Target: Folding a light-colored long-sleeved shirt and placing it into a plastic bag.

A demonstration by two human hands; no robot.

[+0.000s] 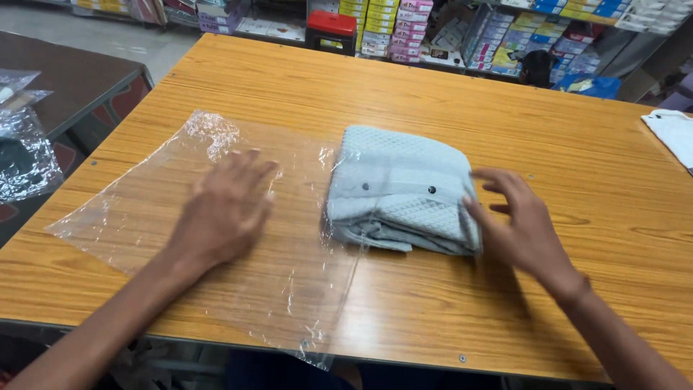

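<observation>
**A:** The left hand (pixel 225 209) is flat, right? What is it on?

**B:** Yes. Its fingers are spread out and it lies palm down on a see-through plastic bag (pixel 216 238). It holds nothing. It just presses on the bag.

**A:** Where is the bag?

**B:** It lies flat on the wooden tabletop (pixel 447 108). Its near corner hangs a little over the front edge of the tabletop.

**A:** And the right hand (pixel 521 220)?

**B:** It is loose too, with the fingers bent a bit. The fingertips touch the right side of a folded grey shirt (pixel 401 191). It does not grip the shirt.

**A:** Where is the shirt?

**B:** In the middle of the tabletop, between the two hands. Its left edge sits at the right edge of the bag. I cannot tell if that edge is inside the bag or only on it. The shirt has small dark buttons and a bumpy pattern.

**A:** Anything else?

**B:** A white cloth (pixel 671 133) lies at the far right edge of the tabletop. Some crumpled plastic (pixel 22 144) sits on a dark table to the left. Behind are shelves with many coloured boxes (pixel 505 36) and a red stool (pixel 332 29).
</observation>
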